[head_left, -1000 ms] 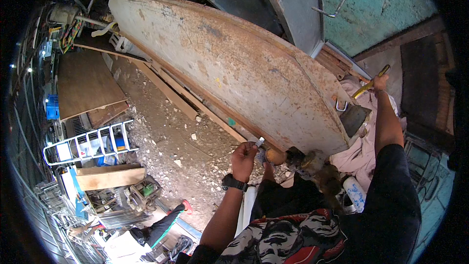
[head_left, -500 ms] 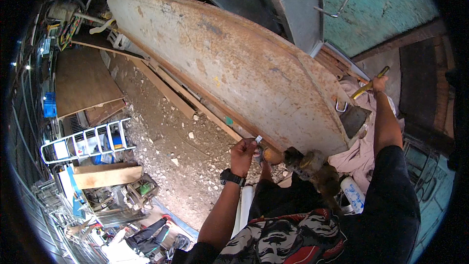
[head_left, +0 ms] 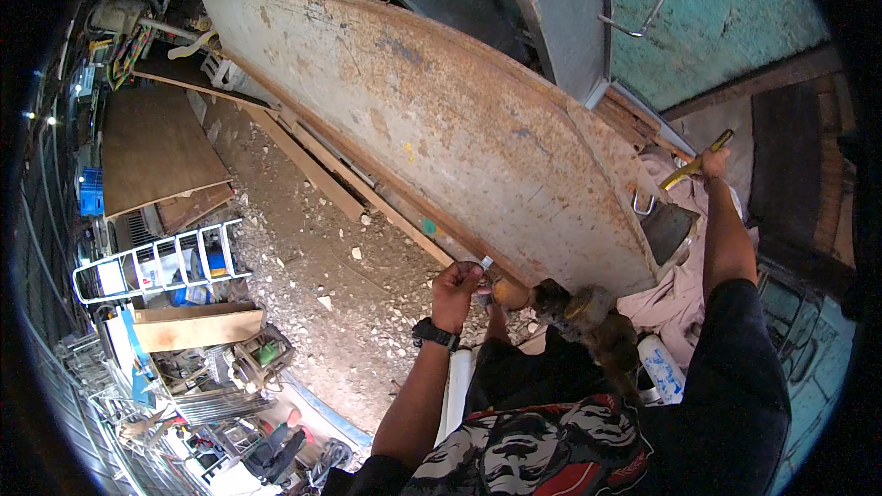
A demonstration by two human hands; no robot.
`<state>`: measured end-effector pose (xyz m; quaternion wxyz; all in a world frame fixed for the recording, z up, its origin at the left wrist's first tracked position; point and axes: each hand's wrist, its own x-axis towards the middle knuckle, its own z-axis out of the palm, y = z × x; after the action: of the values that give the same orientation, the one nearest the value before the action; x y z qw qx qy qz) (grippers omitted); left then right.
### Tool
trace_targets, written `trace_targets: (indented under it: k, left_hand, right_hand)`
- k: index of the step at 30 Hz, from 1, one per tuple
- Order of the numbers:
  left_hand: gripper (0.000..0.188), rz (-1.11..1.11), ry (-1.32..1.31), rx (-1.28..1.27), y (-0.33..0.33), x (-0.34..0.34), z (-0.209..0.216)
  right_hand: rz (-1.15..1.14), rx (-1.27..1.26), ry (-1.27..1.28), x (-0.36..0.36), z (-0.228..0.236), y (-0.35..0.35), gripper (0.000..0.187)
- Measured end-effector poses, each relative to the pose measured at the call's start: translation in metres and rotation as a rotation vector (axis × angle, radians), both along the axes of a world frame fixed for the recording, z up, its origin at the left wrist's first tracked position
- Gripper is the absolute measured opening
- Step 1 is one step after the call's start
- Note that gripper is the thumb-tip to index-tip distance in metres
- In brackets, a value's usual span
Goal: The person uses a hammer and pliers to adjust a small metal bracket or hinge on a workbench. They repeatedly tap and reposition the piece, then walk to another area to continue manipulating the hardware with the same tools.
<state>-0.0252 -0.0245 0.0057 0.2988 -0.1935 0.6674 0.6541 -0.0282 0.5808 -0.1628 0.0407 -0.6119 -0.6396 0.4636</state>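
Note:
My left hand (head_left: 453, 296), with a dark watch on its wrist, is closed in a pinch on a small whitish piece (head_left: 486, 263) beside the lower edge of a large weathered panel (head_left: 413, 119). Its exact kind is too small to tell. Over on the right, my right hand (head_left: 714, 163) is wrapped around a yellow-and-dark handle (head_left: 683, 174); what it belongs to cannot be made out. Under that arm lies a pinkish cloth (head_left: 681, 262). Close to the cloth, a metal loop handle (head_left: 644, 205) shows at the panel's right end.
Long wooden strips (head_left: 367, 186) lie on stony ground (head_left: 322, 266) along the panel. Left stand a white ladder (head_left: 161, 262), a brown board (head_left: 161, 152) and heaped clutter. A brown-grey lumpy thing (head_left: 588, 312) is near my body; a teal surface (head_left: 717, 18) rises at upper right.
The view has shifted slightly. Both hands keep their holds almost unmoved. A dark shape in the lower-left clutter looks different; I cannot tell what it is.

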Motion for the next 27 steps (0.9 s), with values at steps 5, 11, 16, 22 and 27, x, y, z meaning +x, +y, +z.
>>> trace_targets:
  k: [5, 11, 16, 22, 27]
  left_hand:
    - [0.010, -0.038, 0.014, 0.008, -0.008, 0.001, 0.000]
    - [0.011, -0.002, 0.009, 0.034, -0.001, -0.002, -0.005]
    - [0.010, 0.001, -0.007, 0.043, 0.001, -0.007, -0.007]
    - [0.009, 0.002, -0.007, 0.058, 0.001, -0.009, -0.009]
    - [0.008, 0.020, 0.007, 0.041, 0.002, -0.008, -0.009]
  right_hand:
    - [0.009, -0.001, -0.015, -0.002, -0.017, 0.008, 0.044]
    - [-0.010, -0.057, 0.012, 0.009, -0.054, 0.036, 0.038]
    - [-0.028, 0.022, -0.020, 0.002, -0.036, 0.022, 0.039]
    - [-0.016, 0.013, -0.012, 0.004, -0.031, 0.021, 0.044]
    - [0.006, -0.019, -0.013, 0.001, -0.022, 0.014, 0.045]
